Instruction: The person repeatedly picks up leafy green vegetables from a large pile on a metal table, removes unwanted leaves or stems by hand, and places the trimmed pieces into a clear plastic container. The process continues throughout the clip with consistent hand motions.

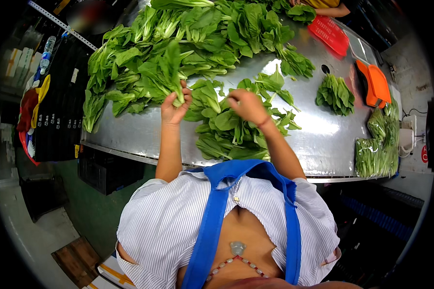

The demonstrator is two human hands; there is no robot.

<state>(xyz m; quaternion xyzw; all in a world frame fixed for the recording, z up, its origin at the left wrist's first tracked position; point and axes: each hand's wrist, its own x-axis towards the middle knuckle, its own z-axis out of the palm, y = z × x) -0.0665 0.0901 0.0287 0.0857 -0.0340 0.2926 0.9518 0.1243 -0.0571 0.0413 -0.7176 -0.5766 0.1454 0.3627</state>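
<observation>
My left hand (174, 108) grips a head of leafy greens (173, 68) by its pale stem end, leaves pointing up and away from me. Over a heap of loose leaves (226, 121) on the steel table (144, 139) hovers my right hand (249, 106), its fingers curled. Whether anything is pinched in those fingers cannot be made out. Beyond both hands, a large pile of leafy greens (202, 36) spreads across the far left of the table.
On the right lie a bunch of greens (335, 94), an orange scale-like device (374, 85) and bagged greens (374, 155). A red plastic tray (329, 34) lies near another person's arm (334, 11). Stacked black crates (59, 108) and a water bottle (47, 54) are at left.
</observation>
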